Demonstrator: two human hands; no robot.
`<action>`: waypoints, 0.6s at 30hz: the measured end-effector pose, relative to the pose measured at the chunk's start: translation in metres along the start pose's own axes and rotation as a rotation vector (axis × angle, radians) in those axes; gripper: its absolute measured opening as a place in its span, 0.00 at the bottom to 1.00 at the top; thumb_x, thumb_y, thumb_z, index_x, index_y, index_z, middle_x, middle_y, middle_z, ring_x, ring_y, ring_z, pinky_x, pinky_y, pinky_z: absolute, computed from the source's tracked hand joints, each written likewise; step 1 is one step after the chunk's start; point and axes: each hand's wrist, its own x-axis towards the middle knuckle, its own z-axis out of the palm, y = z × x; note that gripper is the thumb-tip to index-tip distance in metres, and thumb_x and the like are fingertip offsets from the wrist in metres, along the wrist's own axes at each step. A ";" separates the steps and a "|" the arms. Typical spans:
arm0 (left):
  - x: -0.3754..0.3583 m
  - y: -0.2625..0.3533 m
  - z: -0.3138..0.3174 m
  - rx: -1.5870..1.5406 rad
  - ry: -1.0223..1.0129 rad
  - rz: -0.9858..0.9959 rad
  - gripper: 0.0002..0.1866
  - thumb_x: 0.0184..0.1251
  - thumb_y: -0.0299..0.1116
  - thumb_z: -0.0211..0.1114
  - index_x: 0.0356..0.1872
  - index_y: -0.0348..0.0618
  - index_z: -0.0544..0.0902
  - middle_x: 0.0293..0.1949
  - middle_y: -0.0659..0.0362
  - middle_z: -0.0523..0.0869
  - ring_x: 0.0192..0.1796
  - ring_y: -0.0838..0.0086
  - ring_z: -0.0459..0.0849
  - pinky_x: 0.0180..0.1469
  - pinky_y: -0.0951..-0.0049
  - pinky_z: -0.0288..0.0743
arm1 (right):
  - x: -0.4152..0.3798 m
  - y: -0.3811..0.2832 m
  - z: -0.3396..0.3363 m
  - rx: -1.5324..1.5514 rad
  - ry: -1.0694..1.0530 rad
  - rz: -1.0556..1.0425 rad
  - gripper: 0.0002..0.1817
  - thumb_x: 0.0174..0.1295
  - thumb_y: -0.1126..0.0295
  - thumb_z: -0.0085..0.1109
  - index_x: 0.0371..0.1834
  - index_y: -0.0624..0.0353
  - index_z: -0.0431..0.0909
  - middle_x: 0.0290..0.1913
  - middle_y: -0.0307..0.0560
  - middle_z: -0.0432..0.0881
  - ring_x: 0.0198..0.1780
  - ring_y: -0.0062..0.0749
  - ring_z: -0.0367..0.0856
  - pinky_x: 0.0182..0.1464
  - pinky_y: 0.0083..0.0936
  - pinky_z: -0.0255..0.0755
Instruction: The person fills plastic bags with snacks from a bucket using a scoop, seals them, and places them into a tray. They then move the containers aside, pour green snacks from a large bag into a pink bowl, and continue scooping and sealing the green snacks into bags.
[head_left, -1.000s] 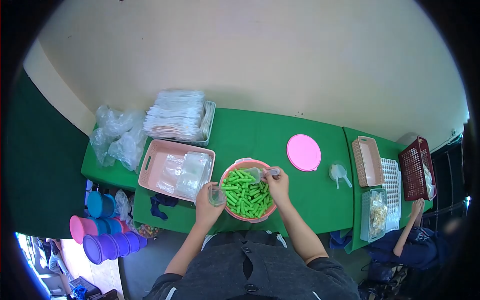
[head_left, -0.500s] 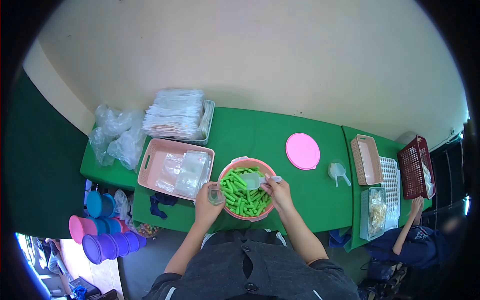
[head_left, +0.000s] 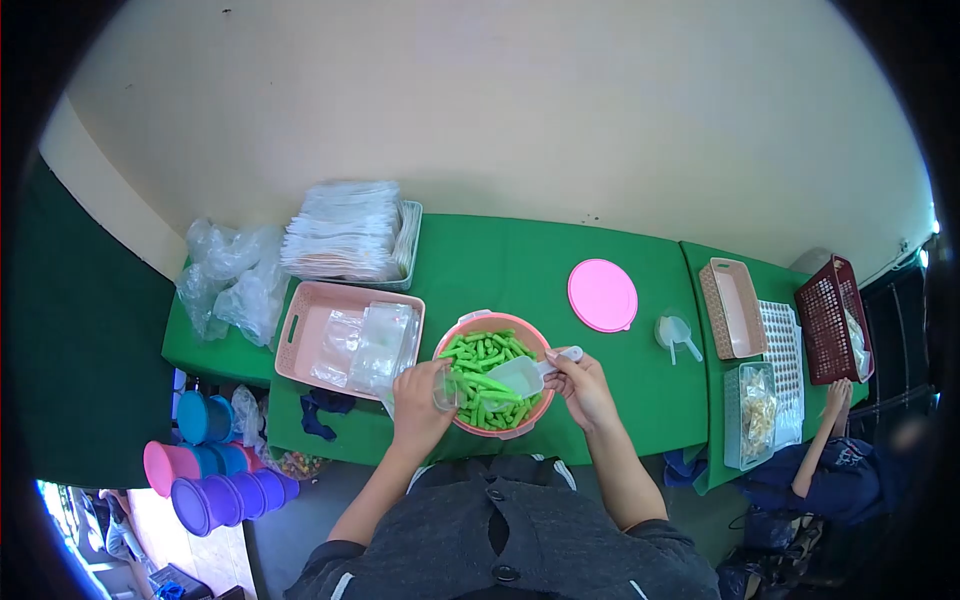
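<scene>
A round pink tub (head_left: 544, 425) in front of me holds many short green stick-shaped pieces (head_left: 483, 350). My right hand (head_left: 585, 390) is closed around the handle of a translucent white scoop (head_left: 520, 376). The scoop lies low over the pieces, its mouth pointing left, with green sticks at its front edge. At the tub's left side my left hand (head_left: 421, 405) grips a clear cup-like plastic container (head_left: 448, 392). Its open mouth faces the scoop, and part of it is hidden by my fingers.
Left on the green-covered table are a pink basket (head_left: 287, 365) with clear bags, stacked white packets (head_left: 345, 235) and loose plastic bags (head_left: 235, 280). Right are a pink lid (head_left: 602, 295), another scoop (head_left: 678, 335), trays and a maroon basket (head_left: 828, 320), beside a person (head_left: 825, 470).
The scoop has dipped lower and tilted toward the left, with green sticks now at its mouth. My right hand has shifted slightly right, and the clear container has moved closer to the scoop.
</scene>
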 end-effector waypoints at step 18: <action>-0.002 0.027 0.010 -0.154 -0.138 0.049 0.41 0.35 0.33 0.78 0.57 0.46 0.70 0.47 0.55 0.79 0.52 0.58 0.77 0.55 0.59 0.67 | -0.061 -0.026 0.079 -0.889 -0.004 -0.711 0.06 0.58 0.78 0.63 0.37 0.69 0.78 0.31 0.44 0.83 0.31 0.19 0.81 0.33 0.16 0.75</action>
